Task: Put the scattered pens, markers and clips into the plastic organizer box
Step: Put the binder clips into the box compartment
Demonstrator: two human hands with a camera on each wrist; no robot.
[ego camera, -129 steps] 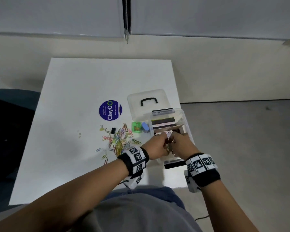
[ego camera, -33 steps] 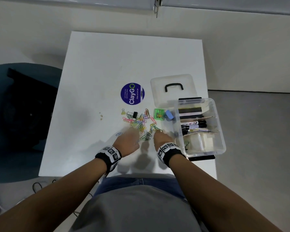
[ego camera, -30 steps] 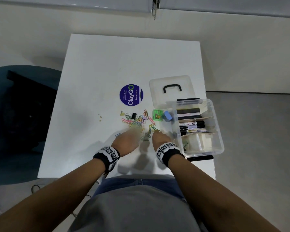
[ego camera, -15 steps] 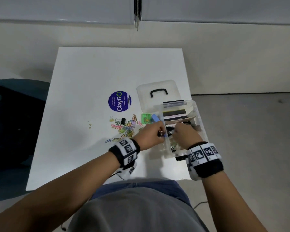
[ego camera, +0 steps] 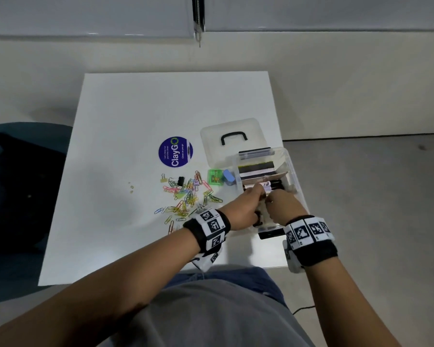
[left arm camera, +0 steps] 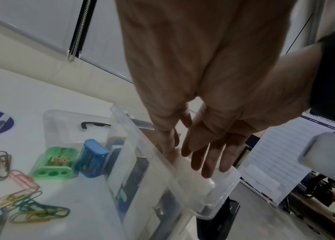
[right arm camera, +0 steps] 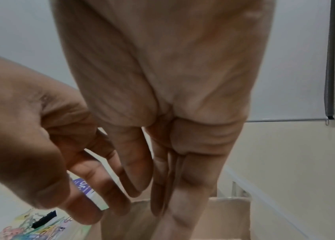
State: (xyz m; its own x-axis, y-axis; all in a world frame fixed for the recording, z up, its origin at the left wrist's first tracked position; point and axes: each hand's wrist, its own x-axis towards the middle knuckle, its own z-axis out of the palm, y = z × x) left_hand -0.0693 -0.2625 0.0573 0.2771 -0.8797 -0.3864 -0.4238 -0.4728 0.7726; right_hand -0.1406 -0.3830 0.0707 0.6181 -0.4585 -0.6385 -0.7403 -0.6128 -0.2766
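Lying in a loose, overlapping heap on the white counter point(ego camera: 125, 126), the coloured paper clips point(ego camera: 186, 196) sit just left of the clear plastic organizer box point(ego camera: 295, 176), which stands at the counter's right edge with markers point(ego camera: 273, 184) already laid inside. The clips look thin, light and springy, and they interlock, so a pinch on one will probably drag its neighbours along; sliding a small bunch together and lifting it from underneath with the fingertips seems surer than picking at single wires flat on the smooth top. A black binder clip point(ego camera: 181, 181) at the heap's far left is stiffer and bulkier and could be taken by its body.

Both hands are over the near compartment of the box. The left hand point(ego camera: 246, 209) has its fingers extended down inside the rim, relaxed and gripping nothing visible. The right hand point(ego camera: 283, 206) likewise points its fingers straight down into the box, holding nothing that shows.

A green sharpener point(ego camera: 215, 177) and a blue one point(ego camera: 229, 177) stand touching the box's left wall, with the box lid point(ego camera: 211, 136) lying behind.
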